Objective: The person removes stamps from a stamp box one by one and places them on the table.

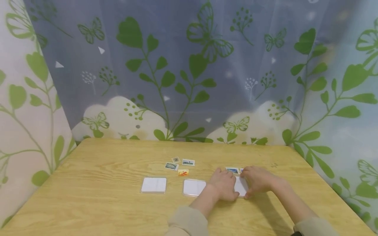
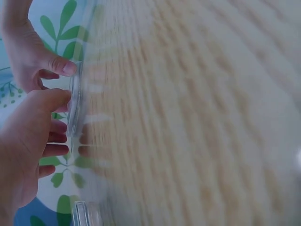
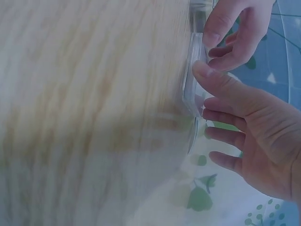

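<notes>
Both hands are at a flat clear plastic case (image 1: pixel 241 187) with a white insert, the rightmost of three on the wooden table. My left hand (image 1: pixel 222 184) holds its left side and covers much of it. At the right side, my right hand (image 1: pixel 259 180) grips it, thumb at the near corner and fingers toward the far edge. In the left wrist view, both thumbs touch the near edge of the case (image 2: pixel 74 103). The right wrist view shows the case (image 3: pixel 190 75) edge-on, close to the tabletop. Just beyond it lies a blue stamp (image 1: pixel 232 170), with another partly hidden by my right fingers.
A second clear case (image 1: pixel 193 187) lies left of my left hand, partly covered by it. Farther left is a third case (image 1: pixel 154 185). Several small stamps, among them an orange one (image 1: pixel 183 172), lie behind these. A patterned curtain (image 1: pixel 177 82) hangs behind the table.
</notes>
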Tool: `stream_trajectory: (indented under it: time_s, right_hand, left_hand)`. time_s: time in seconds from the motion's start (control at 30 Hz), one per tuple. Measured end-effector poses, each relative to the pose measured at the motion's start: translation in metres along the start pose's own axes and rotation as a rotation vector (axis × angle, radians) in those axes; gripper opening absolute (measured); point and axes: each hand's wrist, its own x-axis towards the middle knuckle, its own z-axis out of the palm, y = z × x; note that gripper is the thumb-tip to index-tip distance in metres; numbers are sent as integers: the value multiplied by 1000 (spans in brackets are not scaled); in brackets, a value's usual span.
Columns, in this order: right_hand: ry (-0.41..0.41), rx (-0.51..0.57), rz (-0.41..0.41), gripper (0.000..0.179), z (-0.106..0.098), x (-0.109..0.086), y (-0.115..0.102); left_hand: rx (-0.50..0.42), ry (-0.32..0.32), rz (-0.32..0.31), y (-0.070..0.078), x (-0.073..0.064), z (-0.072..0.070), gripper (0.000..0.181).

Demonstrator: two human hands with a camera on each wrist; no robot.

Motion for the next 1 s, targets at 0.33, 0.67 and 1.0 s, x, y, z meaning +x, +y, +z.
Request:
stream_trajectory:
  time_s: [0.33, 0.67, 1.0]
  right_hand:
    - [-2, 82, 24, 74, 6, -6, -1]
    - [22, 80, -7, 74, 3, -3, -1]
    - [126, 18, -48, 68, -8, -3, 1]
  left_hand:
    - [-4, 6, -6, 5, 0, 4, 50]
    - [6, 10, -13, 1, -3, 3, 54]
    - [-17, 88, 6, -17, -9, -11, 44]
